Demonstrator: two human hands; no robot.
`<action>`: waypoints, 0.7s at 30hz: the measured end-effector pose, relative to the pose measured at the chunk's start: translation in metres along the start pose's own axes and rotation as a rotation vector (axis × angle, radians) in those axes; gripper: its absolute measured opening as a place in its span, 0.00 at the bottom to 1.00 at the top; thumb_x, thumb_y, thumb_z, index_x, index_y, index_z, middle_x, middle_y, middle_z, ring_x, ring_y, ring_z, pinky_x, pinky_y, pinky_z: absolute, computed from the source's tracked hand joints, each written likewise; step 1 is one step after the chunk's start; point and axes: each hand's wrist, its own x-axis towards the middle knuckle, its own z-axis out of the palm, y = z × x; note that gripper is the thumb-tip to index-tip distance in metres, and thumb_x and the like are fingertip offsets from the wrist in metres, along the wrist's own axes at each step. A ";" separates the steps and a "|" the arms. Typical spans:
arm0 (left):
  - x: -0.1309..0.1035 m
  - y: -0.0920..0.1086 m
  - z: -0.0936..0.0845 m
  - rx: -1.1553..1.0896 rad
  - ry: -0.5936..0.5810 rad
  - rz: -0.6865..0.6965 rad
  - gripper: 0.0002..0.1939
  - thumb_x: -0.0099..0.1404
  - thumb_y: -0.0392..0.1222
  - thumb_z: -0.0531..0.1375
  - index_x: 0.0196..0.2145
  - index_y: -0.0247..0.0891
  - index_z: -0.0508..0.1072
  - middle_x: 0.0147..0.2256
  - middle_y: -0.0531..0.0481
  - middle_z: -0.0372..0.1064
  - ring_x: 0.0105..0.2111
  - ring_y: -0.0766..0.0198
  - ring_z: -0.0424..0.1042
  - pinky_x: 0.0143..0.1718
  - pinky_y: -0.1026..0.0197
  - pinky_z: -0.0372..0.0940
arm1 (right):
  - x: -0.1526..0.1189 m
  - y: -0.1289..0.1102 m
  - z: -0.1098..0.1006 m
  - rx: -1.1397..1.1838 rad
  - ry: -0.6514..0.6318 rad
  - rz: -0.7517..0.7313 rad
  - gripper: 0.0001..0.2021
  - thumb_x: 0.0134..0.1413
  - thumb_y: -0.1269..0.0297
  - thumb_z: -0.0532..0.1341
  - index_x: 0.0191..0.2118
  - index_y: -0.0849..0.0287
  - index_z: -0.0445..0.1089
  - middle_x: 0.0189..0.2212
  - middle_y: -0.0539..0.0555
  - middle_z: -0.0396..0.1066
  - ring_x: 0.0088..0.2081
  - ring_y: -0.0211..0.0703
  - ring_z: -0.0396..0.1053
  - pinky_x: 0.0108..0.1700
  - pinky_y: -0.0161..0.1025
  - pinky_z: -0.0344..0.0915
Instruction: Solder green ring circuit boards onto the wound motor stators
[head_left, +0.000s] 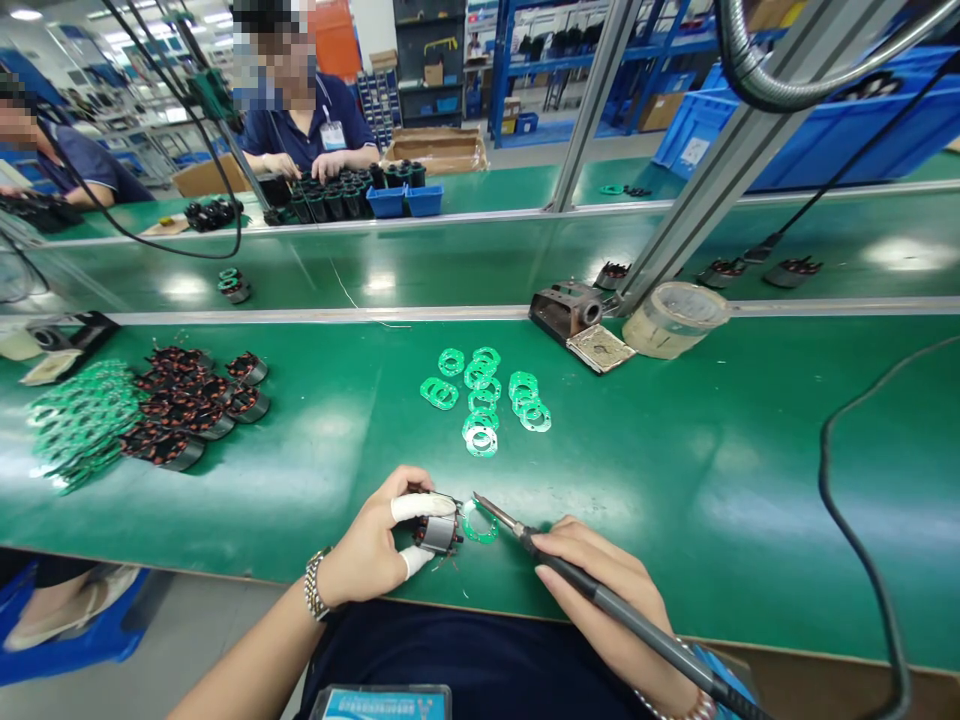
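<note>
Near the front edge of the green bench, my left hand [360, 550] grips a motor stator [437, 532] lying on its side, with white covers on the thumb and a finger. A soldering iron [577, 582] is held like a pen in my right hand [607, 580]. Its metal tip points left, over a green ring-shaped circuit board [480, 538] beside the stator. Whether the tip touches the ring, I cannot tell. Several more green ring boards [482, 402] lie in loose overlapping groups farther up the bench.
To the left are a heap of green boards [82, 420] and several stators [187, 400]. A soldering iron stand [570, 305], a sponge [600, 348] and a plastic tub [671, 320] stand back right. The iron's cable [847, 510] loops at right. Co-workers sit across the bench.
</note>
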 end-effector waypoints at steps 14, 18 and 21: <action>0.002 0.006 0.012 -0.263 -0.004 -0.045 0.24 0.52 0.31 0.61 0.45 0.40 0.59 0.45 0.43 0.60 0.38 0.61 0.68 0.39 0.58 0.67 | 0.019 0.007 0.004 -0.159 -0.032 -0.324 0.09 0.55 0.74 0.56 0.42 0.57 0.66 0.30 0.55 0.74 0.34 0.43 0.74 0.37 0.37 0.72; 0.005 0.009 0.019 0.019 0.009 -0.070 0.28 0.50 0.33 0.64 0.49 0.41 0.60 0.45 0.43 0.65 0.45 0.55 0.67 0.51 0.45 0.58 | 0.019 0.004 0.014 -0.107 0.126 -0.062 0.07 0.54 0.70 0.59 0.40 0.56 0.66 0.29 0.53 0.73 0.26 0.39 0.73 0.30 0.33 0.72; 0.005 0.008 0.022 0.183 0.062 -0.108 0.29 0.47 0.35 0.66 0.47 0.40 0.63 0.48 0.41 0.66 0.51 0.51 0.63 0.57 0.38 0.47 | 0.020 -0.001 0.023 0.212 0.154 0.163 0.08 0.56 0.65 0.57 0.42 0.55 0.63 0.31 0.53 0.72 0.22 0.36 0.71 0.24 0.31 0.71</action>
